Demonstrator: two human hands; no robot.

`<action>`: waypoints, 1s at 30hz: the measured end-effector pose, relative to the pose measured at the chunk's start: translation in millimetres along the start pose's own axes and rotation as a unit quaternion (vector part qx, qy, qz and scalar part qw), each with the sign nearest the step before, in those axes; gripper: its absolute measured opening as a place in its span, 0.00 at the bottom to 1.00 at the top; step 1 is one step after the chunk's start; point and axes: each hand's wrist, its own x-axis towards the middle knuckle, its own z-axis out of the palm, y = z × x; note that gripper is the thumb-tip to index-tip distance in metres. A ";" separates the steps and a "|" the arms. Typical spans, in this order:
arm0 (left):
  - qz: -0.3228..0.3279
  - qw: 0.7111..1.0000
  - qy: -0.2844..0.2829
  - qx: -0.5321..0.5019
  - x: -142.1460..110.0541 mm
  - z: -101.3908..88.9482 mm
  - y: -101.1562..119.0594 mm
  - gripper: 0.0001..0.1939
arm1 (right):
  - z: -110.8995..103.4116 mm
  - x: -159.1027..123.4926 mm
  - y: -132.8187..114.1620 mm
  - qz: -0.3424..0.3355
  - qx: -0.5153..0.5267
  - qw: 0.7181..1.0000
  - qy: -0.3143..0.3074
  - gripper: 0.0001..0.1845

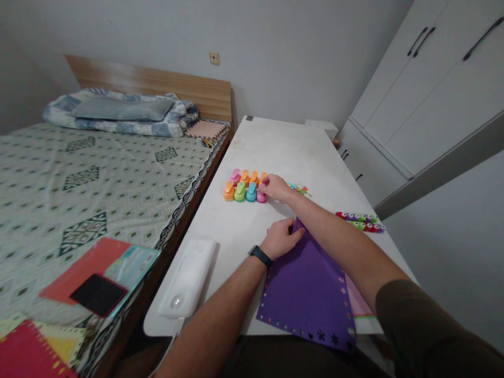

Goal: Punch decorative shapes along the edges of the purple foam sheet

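Note:
My left hand (280, 239) pinches the upper edge of a purple craft sheet (305, 283). Shaped holes are punched along the sheet's sides and bottom edge, and its lower end hangs over the table's front. Reaching across it, my right hand (277, 188) has its fingers closed on a pink craft punch (261, 196) at the right end of the front row. Beside that punch stand a blue punch (251, 193), a green punch (240, 193) and an orange punch (229, 192). Behind them is a row with a pink punch (235, 176) and several orange ones, partly covered by my fingers.
Small coloured cutouts (300, 189) lie beyond my right forearm. Two rows of red, green and purple pieces with eye-like dots (362, 221) are at the table's right. A white device (189, 278) with a cable lies front left. A bed (129, 178) adjoins the white table (275, 144).

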 end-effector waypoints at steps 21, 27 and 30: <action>-0.015 1.000 0.005 -0.024 0.5 -2.0 0.8 0.22 | -146.3 -91.8 100.2 -0.013 -0.056 0.993 0.099 0.20; -0.014 0.999 0.000 -0.038 3.7 -1.7 -5.9 0.21 | -171.6 -113.8 192.3 0.092 -0.210 0.973 -0.028 0.17; -0.017 0.999 -0.002 -0.043 4.7 -1.7 -8.0 0.21 | -165.0 -123.7 207.9 0.090 -0.236 0.965 -0.072 0.16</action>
